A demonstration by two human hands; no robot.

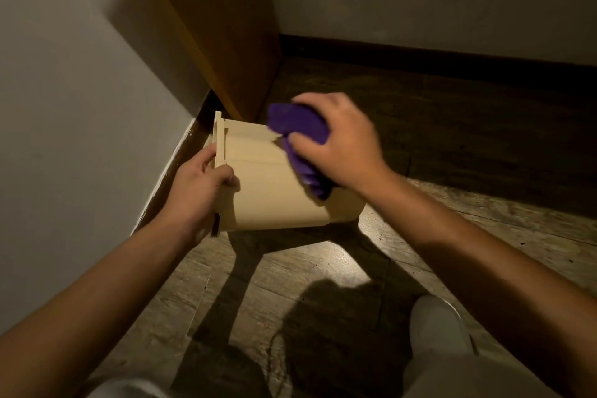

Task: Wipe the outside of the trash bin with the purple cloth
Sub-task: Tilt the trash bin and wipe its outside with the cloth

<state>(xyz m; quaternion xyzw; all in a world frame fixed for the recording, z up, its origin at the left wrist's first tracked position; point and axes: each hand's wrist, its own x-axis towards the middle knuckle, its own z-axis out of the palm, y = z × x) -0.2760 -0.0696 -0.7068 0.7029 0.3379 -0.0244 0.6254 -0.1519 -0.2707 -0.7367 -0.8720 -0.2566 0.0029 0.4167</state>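
Note:
A beige plastic trash bin (271,194) is tipped on its side above the wooden floor, its rim pointing left toward the wall. My left hand (197,186) grips the bin at its rim end and holds it up. My right hand (336,142) presses a bunched purple cloth (298,131) against the bin's upper right side, near its base. Part of the cloth hangs down under my palm. The bin's opening and inside are hidden from me.
A white wall (80,107) with a dark skirting board runs close on the left. A brown wooden cabinet side (219,26) stands in the corner behind the bin. My right foot in a white slipper (436,326) rests on the floor at lower right.

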